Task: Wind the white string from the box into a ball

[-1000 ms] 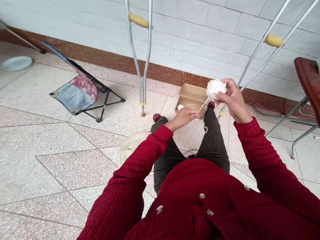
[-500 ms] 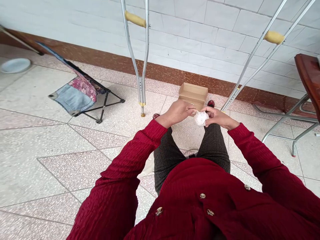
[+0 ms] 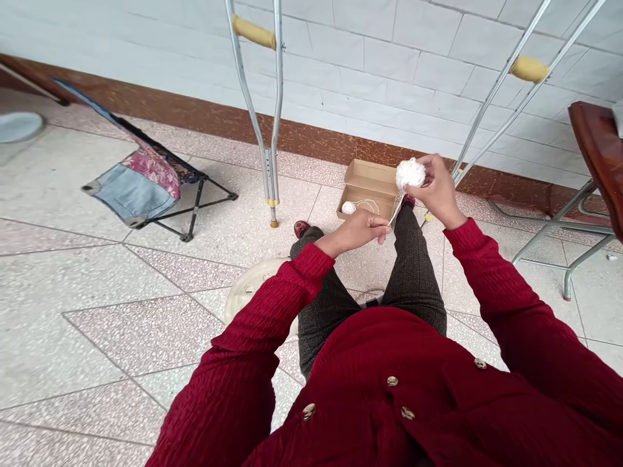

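Here we go: the right hand (image 3: pixel 438 192) is up high, fingers curled firmly around a fluffy white ball of yarn (image 3: pixel 410 174), which sits right at the fingertips. The left hand (image 3: pixel 357 232) is lower and closed narrow, pinching a pale strand (image 3: pixel 395 211) that rises toward the ball; it's too thin to tell exactly what it is.

Just past the left hand, an open cardboard box (image 3: pixel 368 183) sits on the terrazzo floor (image 3: pixel 97 311), with a small white yarn ball (image 3: pixel 348 207) and a loose loop of thread (image 3: pixel 370 205) inside. Out to the left of that hand stands an aluminium crutch (image 3: pixel 267 155), and beyond it a low folding seat (image 3: pixel 139 188) with denim and floral fabric. Another crutch (image 3: pixel 530 69) stands beyond the right hand, in front of the tiled wall (image 3: pixel 389 78). A round pale plastic seat (image 3: pixel 250 288) shows beneath the left forearm.
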The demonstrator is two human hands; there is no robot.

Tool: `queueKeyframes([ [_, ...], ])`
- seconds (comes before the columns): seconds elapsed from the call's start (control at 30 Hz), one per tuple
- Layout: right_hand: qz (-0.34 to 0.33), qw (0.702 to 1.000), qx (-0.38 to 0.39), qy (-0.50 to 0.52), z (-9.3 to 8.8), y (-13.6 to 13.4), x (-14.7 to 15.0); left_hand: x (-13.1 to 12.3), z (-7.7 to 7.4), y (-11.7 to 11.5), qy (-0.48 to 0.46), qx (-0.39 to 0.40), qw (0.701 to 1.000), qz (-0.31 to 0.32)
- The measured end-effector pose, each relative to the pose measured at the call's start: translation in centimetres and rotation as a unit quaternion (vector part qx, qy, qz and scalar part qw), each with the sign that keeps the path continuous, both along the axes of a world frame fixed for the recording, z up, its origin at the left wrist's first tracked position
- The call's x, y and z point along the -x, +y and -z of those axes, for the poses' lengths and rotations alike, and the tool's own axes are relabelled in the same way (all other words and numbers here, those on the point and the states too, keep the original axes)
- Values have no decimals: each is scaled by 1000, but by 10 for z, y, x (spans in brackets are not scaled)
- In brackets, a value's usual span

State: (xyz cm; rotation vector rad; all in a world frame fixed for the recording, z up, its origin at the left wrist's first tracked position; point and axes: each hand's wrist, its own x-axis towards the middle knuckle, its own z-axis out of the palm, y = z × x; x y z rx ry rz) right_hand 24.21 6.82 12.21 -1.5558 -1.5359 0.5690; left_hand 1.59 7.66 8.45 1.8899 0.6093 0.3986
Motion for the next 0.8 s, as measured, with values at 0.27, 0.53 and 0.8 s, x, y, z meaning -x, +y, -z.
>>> queueKeyframes([
  [0.27,-312,921,235,4,18,-29,1,21,-5,21,43,-140,989,-24],
  [0.53,-342,834,240,360,4,-36,-1,12,1,11,-1,-109,992,-66],
  [0.8,-107,972,68,199,-10,-4,7,4,7,-3,14,-54,998,-14],
])
